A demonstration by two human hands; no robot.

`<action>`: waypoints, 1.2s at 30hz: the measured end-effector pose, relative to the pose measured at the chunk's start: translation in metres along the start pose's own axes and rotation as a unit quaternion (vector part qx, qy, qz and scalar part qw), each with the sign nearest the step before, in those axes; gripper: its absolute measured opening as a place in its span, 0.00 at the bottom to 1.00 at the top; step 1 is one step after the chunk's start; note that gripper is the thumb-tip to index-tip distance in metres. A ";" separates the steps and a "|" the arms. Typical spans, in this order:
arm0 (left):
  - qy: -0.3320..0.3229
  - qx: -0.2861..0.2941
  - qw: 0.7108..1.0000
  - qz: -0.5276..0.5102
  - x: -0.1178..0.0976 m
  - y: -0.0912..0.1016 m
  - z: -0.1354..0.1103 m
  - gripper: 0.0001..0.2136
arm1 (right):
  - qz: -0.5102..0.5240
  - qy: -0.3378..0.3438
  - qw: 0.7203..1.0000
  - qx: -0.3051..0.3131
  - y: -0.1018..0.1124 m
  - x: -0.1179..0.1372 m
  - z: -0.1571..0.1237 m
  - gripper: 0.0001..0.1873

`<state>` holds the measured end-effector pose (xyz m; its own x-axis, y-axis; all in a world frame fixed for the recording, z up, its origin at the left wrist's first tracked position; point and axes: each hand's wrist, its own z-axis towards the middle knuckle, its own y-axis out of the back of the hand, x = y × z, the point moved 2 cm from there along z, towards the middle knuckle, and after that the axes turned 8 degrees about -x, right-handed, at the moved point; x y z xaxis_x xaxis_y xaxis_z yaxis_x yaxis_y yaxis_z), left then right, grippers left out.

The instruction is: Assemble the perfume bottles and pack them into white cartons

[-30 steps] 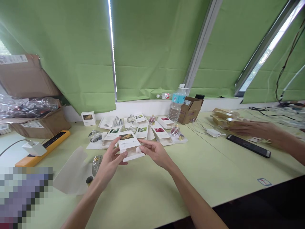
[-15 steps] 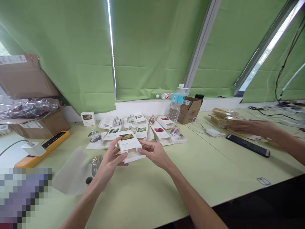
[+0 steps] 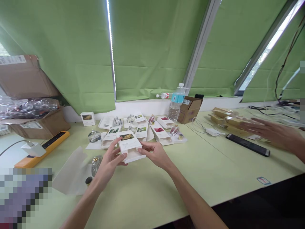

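Note:
Both of my hands hold a small white box with a yellow flower picture on its lid, just above the pale green table. My left hand grips its left edge with thumb and fingers. My right hand pinches its right side, where a white inner tray sticks out below the sleeve. Behind it lie several similar white boxes and small glass bottles. A glass bottle with a gold cap lies left of my left hand.
White paper lies at the left by an orange device and cardboard boxes. A water bottle and small carton stand at the back. Another person's hand hovers at the right near a black phone.
The white inner tray has slid slightly further out of the sleeve to the lower right. The other person's hand at the right has shifted to the right.

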<state>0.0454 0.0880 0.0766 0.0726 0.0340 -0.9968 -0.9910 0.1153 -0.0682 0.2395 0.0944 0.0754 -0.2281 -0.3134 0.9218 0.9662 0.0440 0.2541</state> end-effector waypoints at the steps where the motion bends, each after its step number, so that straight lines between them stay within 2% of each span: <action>1: -0.001 0.002 1.000 0.003 0.001 0.001 0.001 0.33 | -0.003 -0.001 1.000 0.000 0.000 0.001 0.000 0.23; 9: -0.030 -0.017 0.998 0.049 0.012 0.005 0.007 0.29 | -0.012 -0.008 1.000 -0.003 0.000 -0.002 -0.001 0.25; 13: -0.008 -0.013 0.999 0.038 0.007 0.004 0.006 0.33 | 0.025 -0.023 0.999 -0.017 0.001 -0.007 -0.001 0.28; 16: 0.022 -0.021 0.999 0.028 0.004 0.004 0.006 0.34 | 0.037 -0.007 0.999 -0.033 0.003 -0.007 0.000 0.28; 23: 0.019 -0.050 0.999 0.013 -0.001 0.002 0.002 0.30 | -0.014 0.016 0.999 -0.033 0.002 0.001 -0.002 0.31; 32: 0.019 -0.060 0.998 -0.003 -0.003 0.000 0.000 0.28 | -0.012 0.037 0.999 -0.029 0.002 0.007 -0.004 0.26; 36: 0.020 -0.023 0.999 -0.028 0.002 0.004 0.002 0.28 | -0.008 0.052 0.998 -0.026 0.002 0.007 -0.004 0.22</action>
<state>0.0416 0.0905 0.0743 0.1239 -0.0119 -0.9922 -0.9898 0.0693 -0.1244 0.2399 0.0881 0.0811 -0.2329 -0.4111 0.8814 0.9679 -0.0104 0.2510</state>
